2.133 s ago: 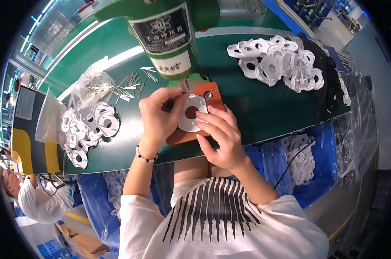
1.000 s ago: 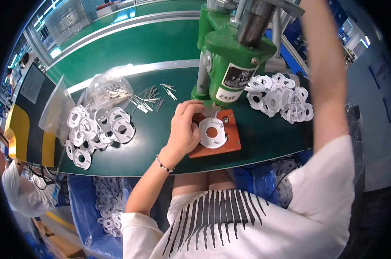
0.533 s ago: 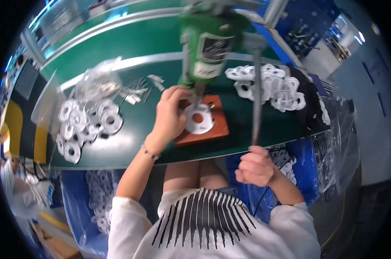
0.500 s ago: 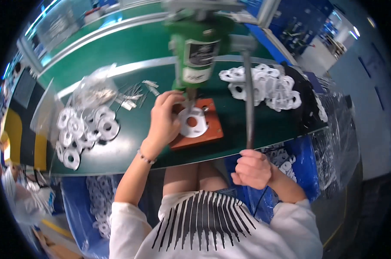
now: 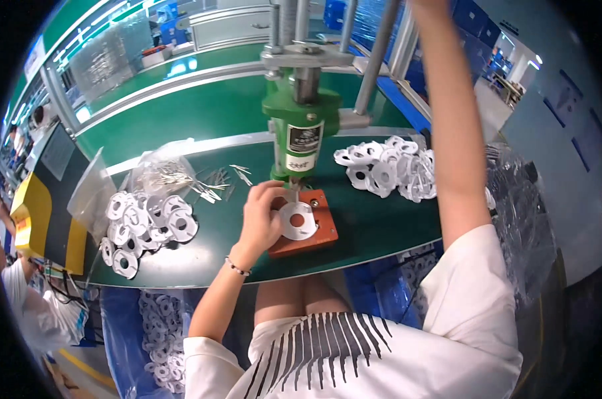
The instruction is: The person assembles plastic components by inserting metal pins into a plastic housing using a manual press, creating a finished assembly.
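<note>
My left hand (image 5: 261, 216) rests on the left edge of a white ring-shaped disc (image 5: 300, 221) and holds it flat on an orange base block (image 5: 322, 231). The block sits under the ram of a green hand press (image 5: 304, 130). My right forearm (image 5: 450, 133) reaches straight up beside the press's grey lever bar (image 5: 374, 60). The right hand itself is cut off by the top edge of the picture.
A heap of white discs (image 5: 387, 169) lies right of the press and another heap (image 5: 145, 223) lies to the left on the green table (image 5: 201, 120). A clear bag (image 5: 165, 174) and loose metal pins (image 5: 218, 183) lie behind it. Another person (image 5: 22, 299) sits at lower left.
My right arm has gone from low in front of the table, gripping the lever, to raised high, with the lever up. My left hand has stayed on the disc.
</note>
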A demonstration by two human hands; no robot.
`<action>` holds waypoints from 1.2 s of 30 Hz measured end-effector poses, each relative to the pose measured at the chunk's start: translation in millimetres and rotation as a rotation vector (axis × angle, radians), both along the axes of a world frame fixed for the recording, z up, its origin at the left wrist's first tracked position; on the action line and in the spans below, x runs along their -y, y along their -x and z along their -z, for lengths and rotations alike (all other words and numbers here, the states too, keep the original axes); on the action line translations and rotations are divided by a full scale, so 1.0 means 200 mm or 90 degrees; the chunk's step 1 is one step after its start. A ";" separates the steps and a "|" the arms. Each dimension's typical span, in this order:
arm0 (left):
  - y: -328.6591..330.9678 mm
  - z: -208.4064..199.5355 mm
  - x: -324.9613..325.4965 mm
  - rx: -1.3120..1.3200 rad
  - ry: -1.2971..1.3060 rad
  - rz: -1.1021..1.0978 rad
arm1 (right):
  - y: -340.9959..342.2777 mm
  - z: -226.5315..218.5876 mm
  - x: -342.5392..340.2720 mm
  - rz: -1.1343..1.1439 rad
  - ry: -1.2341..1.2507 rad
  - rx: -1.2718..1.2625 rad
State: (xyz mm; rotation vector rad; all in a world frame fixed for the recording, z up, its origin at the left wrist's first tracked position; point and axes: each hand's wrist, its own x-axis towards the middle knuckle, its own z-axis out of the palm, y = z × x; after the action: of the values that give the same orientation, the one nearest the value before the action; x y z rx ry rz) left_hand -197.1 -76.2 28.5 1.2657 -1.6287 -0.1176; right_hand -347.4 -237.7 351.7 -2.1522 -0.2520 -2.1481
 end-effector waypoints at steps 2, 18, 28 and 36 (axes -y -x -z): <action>0.04 -0.02 0.01 0.050 -0.034 0.052 | -0.12 0.04 0.40 0.215 0.042 0.030; 0.00 -0.03 -0.06 -0.113 -0.070 0.049 | 0.38 1.86 0.11 -0.008 -0.883 -0.172; -1.32 -0.15 -0.16 0.112 0.103 -0.598 | 0.49 1.81 -0.20 0.205 -0.544 -0.303; -1.03 -0.32 -0.24 0.492 -0.087 -0.655 | 0.49 1.85 -0.40 0.278 -0.347 -0.143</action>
State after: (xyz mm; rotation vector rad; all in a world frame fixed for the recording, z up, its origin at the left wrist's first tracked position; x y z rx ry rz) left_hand 9.1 -28.0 92.4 2.2763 -1.3440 1.0116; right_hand -444.8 -157.1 -17.4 -2.2028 0.7904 -1.8179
